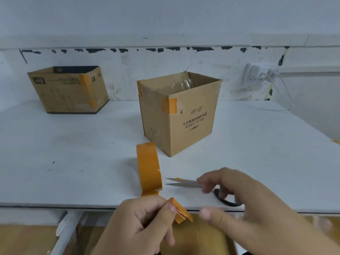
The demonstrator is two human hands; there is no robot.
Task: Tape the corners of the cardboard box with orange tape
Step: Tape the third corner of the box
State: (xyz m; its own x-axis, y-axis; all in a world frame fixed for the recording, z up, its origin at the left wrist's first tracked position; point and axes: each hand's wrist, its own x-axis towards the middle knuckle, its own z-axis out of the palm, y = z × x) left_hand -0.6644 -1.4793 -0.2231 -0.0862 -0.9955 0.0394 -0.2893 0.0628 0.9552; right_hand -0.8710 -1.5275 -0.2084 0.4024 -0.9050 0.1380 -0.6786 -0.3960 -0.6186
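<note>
An open-topped cardboard box (191, 126) with printed characters stands mid-table. It has an orange tape patch (170, 105) on its near top corner and another on its left top corner. The orange tape roll (149, 168) stands on edge near the table's front. My left hand (143, 223) pinches a short strip of orange tape (182, 212) between thumb and fingers, just below the roll; I cannot tell whether the strip is still joined to the roll. Scissors (184, 182) lie on the table with blades pointing left. My right hand (235, 197) hovers over their black handles, fingers spread.
A second cardboard box (68, 89) with an orange strip down its corner sits at the back left against the wall. A wall socket with a white cable (257, 74) is at the back right. The table's front edge (55, 205) runs just ahead of my hands.
</note>
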